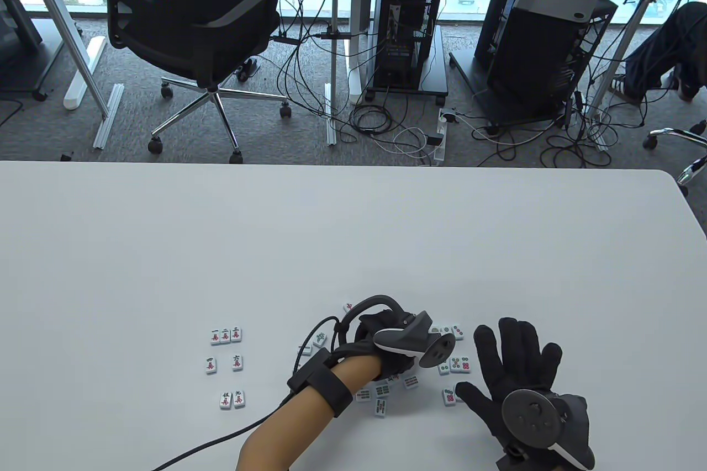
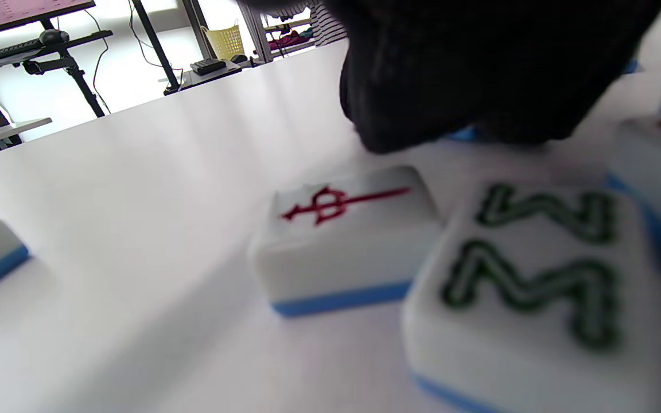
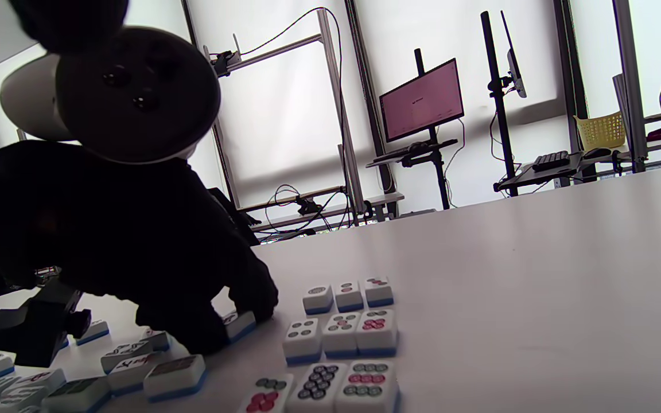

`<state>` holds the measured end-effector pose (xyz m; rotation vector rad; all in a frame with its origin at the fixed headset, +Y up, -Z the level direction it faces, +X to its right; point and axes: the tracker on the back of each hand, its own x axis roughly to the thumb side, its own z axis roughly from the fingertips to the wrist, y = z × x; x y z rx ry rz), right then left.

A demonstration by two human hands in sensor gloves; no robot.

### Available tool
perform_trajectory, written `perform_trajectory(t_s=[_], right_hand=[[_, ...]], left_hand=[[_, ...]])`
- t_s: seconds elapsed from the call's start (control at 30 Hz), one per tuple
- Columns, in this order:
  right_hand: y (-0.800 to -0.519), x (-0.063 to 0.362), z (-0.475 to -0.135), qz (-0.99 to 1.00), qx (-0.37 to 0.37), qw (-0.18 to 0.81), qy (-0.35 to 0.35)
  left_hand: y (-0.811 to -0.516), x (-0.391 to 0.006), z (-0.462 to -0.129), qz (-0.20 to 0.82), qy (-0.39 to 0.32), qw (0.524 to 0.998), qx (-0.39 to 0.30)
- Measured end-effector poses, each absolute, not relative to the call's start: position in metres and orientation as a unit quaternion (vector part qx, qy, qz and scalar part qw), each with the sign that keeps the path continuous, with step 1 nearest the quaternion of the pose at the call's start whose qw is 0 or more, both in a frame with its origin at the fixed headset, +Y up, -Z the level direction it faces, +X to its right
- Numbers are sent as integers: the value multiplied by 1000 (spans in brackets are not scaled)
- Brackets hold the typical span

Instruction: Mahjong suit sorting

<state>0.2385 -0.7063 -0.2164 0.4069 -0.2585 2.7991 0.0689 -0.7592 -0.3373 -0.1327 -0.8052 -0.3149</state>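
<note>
**Small, hard tiles: pinch them by the long sides**

While the tiles (image 1: 381, 396) look like little rigid blocks with glossy white faces and blue backs, they are probably light, slick and prone to skate or flip if nudged from one edge. They should not bend or crush; the likelier risk is knocking neighbours out of line. A sound hold would be thumb and forefinger on the two long sides, lifting straight up.

They lie face up on the table (image 1: 353, 250) in three lots: a character group (image 1: 226, 363) at the left, spaced in pairs and a row; a loose pile in the middle under the left hand (image 1: 386, 347); and a dot grid (image 3: 342, 335) packed edge to edge on the right.

That left hand is curled down over the pile, its fingertips (image 3: 253, 301) on a tile at the pile's edge, beside the grid; whether it truly pinches it I cannot tell. Nearby lie a red-marked tile (image 2: 345, 235) and a green bamboo tile (image 2: 537, 269), touching.

Spread flat, the right hand (image 1: 519, 377) holds nothing, beside the grid.
</note>
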Motion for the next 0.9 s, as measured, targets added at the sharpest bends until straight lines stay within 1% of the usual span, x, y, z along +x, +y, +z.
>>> perform_trajectory(t_s=[0.1,0.2,0.3,0.4,0.47,0.6,0.73,0.9], right_hand=[[-706,239,-216,975,140,149,-90],[-706,239,-216,975,138,149,-91],[-706,239,-216,975,137,149,-90],[-706,239,-217,976,138,145,-88],[-707,238,-217,976,140,143,-87],[-707,237,-217,976,142,141,-85],[-707,237,-217,977,140,140,-85],[-707,236,-217,976,143,138,-85]], left_hand=[[-750,57,-334,-119,-386,914,-41],[-734,32,-331,-82,-373,924,-26],[-716,-9,-327,-49,-341,939,-20],[-703,-53,-322,-24,-301,953,-22],[-699,-81,-319,-25,-272,962,-27],[-698,-135,-303,-59,-223,973,-33],[-707,-190,-275,-80,-173,980,-53],[-724,-233,-245,-77,-132,983,-97]])
